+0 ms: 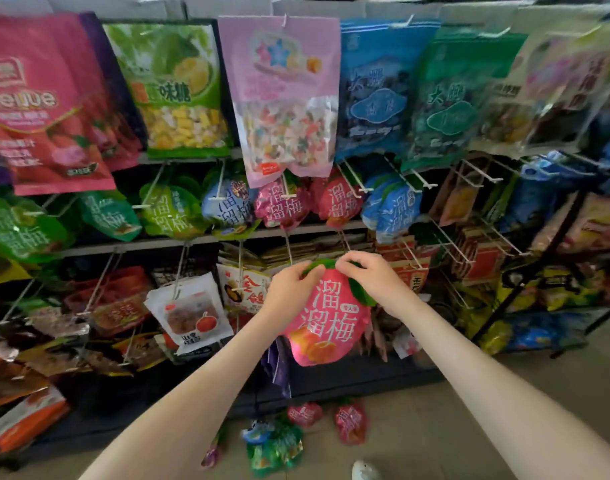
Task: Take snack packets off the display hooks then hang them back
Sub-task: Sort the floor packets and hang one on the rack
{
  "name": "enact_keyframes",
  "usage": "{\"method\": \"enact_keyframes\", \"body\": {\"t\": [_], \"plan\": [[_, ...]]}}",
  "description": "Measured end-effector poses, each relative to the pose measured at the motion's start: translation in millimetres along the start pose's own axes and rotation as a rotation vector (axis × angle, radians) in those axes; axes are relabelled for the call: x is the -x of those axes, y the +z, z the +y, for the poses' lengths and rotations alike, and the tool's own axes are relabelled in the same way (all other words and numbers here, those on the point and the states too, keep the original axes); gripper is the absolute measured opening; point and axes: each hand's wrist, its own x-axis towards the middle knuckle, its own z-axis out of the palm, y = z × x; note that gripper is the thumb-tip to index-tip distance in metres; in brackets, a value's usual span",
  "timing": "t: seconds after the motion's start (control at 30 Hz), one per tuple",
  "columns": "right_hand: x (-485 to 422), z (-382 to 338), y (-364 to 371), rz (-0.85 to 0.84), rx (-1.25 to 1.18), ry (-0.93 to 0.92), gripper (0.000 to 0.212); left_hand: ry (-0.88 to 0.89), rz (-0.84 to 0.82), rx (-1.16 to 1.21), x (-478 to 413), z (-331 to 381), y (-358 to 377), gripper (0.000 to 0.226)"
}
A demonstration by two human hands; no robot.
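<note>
While you stood at the dark metal display rack [158, 242], it spread above and to both sides of your hands, and most of its hooks were loaded with packets. Below your forearms ran the beige tiled floor [435, 410].

High above your hands hung a lilac plastic bag with a clear window [282, 98], and many-coloured sweets showed through that window. Up and left of your left hand, a green windowed bag [178, 91] held yellow and white cubes.

Between your hands hung the pink peach-shaped foil packet with a green leaf top [327, 317], in front of the rack's lower row and, as far as I could see, on no hook. Your left hand [293, 285] pinched its upper left edge with curled fingers and thumb. Your right hand [372, 278] pinched the leaf at the upper right in the same way.

Beneath your wrists, a scatter of small red and green packets [350, 422] lay on the floor. Up and right of your right hand, several bare white wire hooks [423, 183] carried nothing. One thin white hook [289, 252] ended just above your left hand.

I judge that the taking-off was well advanced and most of the hanging back was left to do. Whether this packet was coming off or going on, I could not tell.
</note>
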Motion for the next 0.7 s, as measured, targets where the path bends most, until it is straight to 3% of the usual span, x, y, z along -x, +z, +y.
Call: {"method": "enact_keyframes", "body": {"t": [0.13, 0.3, 0.37, 0.47, 0.53, 0.7], "plan": [[-30, 3, -42, 0.078, -0.030, -0.003, 0.019, -0.033, 0.041, 0.064, -40, 24, 24, 0.029], [-75, 3, -91, 0.023, 0.014, 0.023, 0.012, -0.083, 0.108, 0.156, -93, 44, 48, 0.034], [-96, 10, -106, 0.052, 0.041, 0.010, 0.024, -0.108, 0.147, 0.211, -114, 48, 54, 0.039], [-125, 18, -113, 0.071, 0.055, 0.003, 0.035, -0.138, 0.189, 0.281, -138, 47, 60, 0.019], [-141, 23, -112, 0.057, 0.031, -0.002, 0.028, -0.162, 0.225, 0.321, -148, 45, 62, 0.011], [-164, 27, -106, 0.064, -0.013, -0.054, 0.010, -0.184, 0.290, 0.367, -165, 42, 61, 0.033]]}}
